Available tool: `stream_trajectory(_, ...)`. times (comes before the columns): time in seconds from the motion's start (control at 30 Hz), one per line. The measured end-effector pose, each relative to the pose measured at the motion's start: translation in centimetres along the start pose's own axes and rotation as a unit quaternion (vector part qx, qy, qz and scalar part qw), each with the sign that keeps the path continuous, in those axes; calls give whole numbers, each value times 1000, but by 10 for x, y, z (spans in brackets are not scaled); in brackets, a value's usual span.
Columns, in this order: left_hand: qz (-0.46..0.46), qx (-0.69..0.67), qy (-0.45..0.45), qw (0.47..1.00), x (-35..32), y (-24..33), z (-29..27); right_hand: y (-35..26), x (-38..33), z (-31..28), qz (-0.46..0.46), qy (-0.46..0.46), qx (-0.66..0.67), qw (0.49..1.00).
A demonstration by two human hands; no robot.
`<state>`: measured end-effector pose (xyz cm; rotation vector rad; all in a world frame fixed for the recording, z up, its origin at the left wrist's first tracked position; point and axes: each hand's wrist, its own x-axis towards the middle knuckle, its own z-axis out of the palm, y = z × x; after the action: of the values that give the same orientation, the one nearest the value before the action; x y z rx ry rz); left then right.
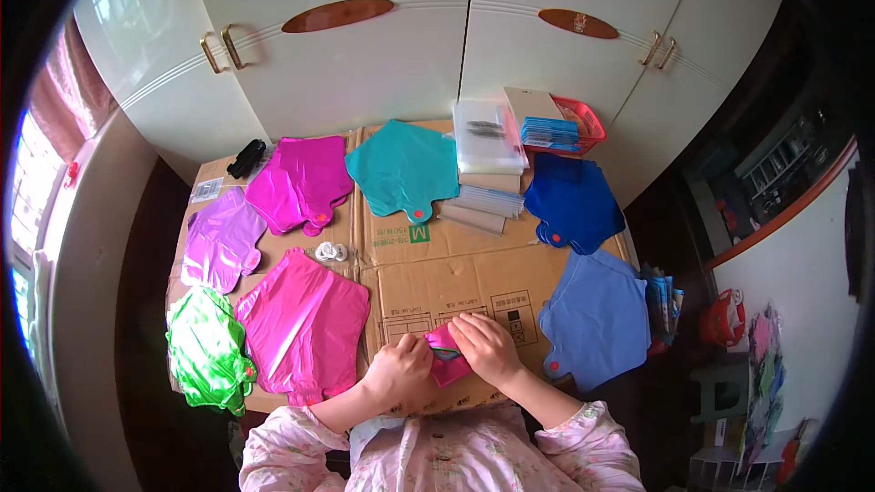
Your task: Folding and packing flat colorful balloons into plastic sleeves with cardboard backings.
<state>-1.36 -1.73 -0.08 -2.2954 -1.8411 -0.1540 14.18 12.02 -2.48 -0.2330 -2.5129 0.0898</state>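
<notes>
Gripping folded pink piece between left hand and right hand; red basket holding blue packets.

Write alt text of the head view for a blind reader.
A person's left hand and right hand hold a small pink piece by the near edge of a cardboard surface. Around lie flat pieces in green, purple, magenta, pink, teal and blue, with clear plastic sheets and a red basket farther back.
</notes>
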Motion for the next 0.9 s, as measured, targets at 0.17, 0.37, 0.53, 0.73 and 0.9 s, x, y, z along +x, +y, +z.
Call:
stream_trajectory(0.17, 8, -17, -33, 999, -3, -2, -5, 0, -1, 3, -7, 16, -16, 1000)
stream_trajectory(0.37, 13, -29, -17, 999, -7, -4, 1, 0, 1, 2, -3, 0, -8, 1000)
stream_trajectory(0.53, -28, -48, -47, 997, -13, -6, -11, 1, -6, 2, 18, -32, 21, 999)
stream_trajectory(0.73, -53, -79, -54, 994, -22, -10, -11, -3, -5, -13, 40, -112, 63, 991)
stream_trajectory(0.9, -47, -97, -53, 993, -25, -12, -14, -5, -14, -14, 37, -129, 74, 988)
